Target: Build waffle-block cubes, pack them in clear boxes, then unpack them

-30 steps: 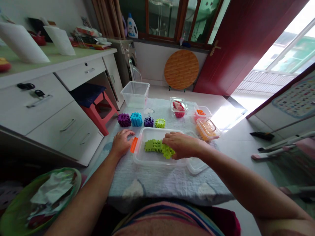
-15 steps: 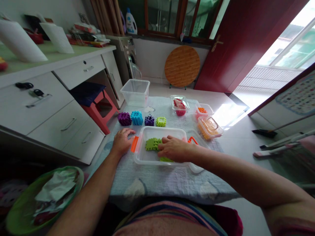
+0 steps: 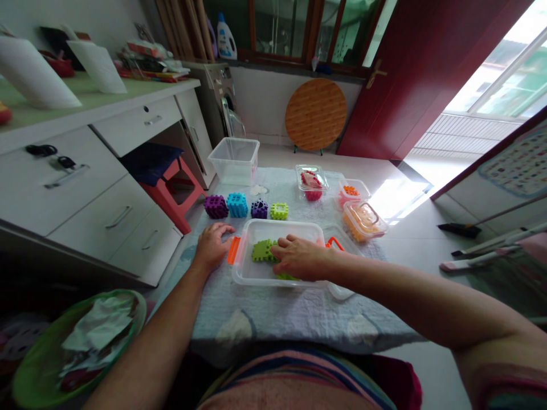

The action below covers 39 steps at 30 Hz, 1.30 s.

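A clear plastic box with orange clasps stands on the cloth-covered table, holding flat green toothed puzzle pieces. Inside the box, my right hand has its fingers bent down and closed at the green pieces. Its palm and fingers hide part of them. My left hand lies on the cloth just outside the left orange clasp, fingers loosely apart and holding nothing. Behind the box sit assembled toothed blocks: magenta, blue, purple and light green.
A box lid lies partly under the box's right side. Containers with red, small orange and light orange pieces stand at the back right. A clear bin is at the back left, a pink stool beyond the table's left edge.
My right hand has shifted very slightly left over the green pieces. My left hand stays in place beside the box.
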Available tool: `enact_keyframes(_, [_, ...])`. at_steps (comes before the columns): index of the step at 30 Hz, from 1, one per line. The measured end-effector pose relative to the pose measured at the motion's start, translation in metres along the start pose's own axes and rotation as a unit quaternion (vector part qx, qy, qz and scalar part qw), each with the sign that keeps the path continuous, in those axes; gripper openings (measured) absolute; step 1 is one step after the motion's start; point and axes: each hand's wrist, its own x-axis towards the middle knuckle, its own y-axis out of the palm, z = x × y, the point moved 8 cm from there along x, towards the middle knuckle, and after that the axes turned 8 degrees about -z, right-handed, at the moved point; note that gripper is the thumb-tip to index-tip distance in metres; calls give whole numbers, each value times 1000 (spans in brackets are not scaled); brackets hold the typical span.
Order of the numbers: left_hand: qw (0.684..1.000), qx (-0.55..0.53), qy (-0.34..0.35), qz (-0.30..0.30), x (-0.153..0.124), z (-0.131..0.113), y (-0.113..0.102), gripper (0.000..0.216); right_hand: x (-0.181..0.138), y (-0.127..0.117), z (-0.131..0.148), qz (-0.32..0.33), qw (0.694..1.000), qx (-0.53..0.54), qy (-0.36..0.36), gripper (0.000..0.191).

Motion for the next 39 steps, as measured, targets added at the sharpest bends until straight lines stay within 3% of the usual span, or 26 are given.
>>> enact_keyframes(7, [1000, -5, 2, -2, 0, 2, 0, 29, -3, 4, -2, 11, 1000, 29, -3, 18])
enact_keyframes(13, [1000, -11, 1, -1, 0, 0, 0, 28, -9, -14, -16, -7, 990, 140, -4, 52])
enact_keyframes(17, [1000, -11, -1, -1, 1, 1, 1, 28, -3, -25, -19, -27, 980, 197, 17, 37])
enact_keyframes(23, [1000, -11, -4, -1, 0, 1, 0, 28, 11, 5, -2, 81, 982, 165, 37, 27])
enact_keyframes(27, [1000, -8, -7, -3, 0, 0, -1, 28, 9, 15, 1, 124, 982, 141, 23, 25])
enact_keyframes(39, [1000, -1, -6, 0, 0, 0, 0, 27, 10, 15, -4, 138, 968, 210, 17, 34])
